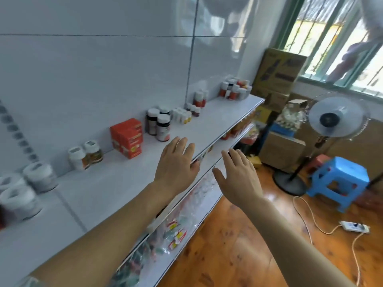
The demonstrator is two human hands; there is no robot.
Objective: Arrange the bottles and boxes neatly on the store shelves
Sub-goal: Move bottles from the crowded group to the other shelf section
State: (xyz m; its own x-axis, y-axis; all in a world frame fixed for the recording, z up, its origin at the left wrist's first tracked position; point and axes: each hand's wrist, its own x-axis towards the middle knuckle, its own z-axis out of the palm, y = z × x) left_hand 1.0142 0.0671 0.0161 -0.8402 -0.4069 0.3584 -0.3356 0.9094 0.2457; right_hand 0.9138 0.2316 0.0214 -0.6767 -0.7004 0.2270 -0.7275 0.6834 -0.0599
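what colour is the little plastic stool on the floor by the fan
Light blue. The stool shows clearly in the head view, the only view here.

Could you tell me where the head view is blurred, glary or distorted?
Head view: the white jars at the left edge are smeared; the tiled wall carries glare and reflections; wide-angle distortion bends the shelf; both hands look sharp.

On the white top shelf (128, 183), all standing upright along the back wall: white-capped jars (27, 189) at the near left end, then two small bottles (86, 155) with white lids and orange labels. Beyond them stand red-orange boxes (127, 137) stacked in a block, just beside two dark bottles (158, 125) with white caps. Farther along are small white bottles (182, 114), then red-labelled bottles (200, 99), and a cluster of bottles (235, 89) at the far end.
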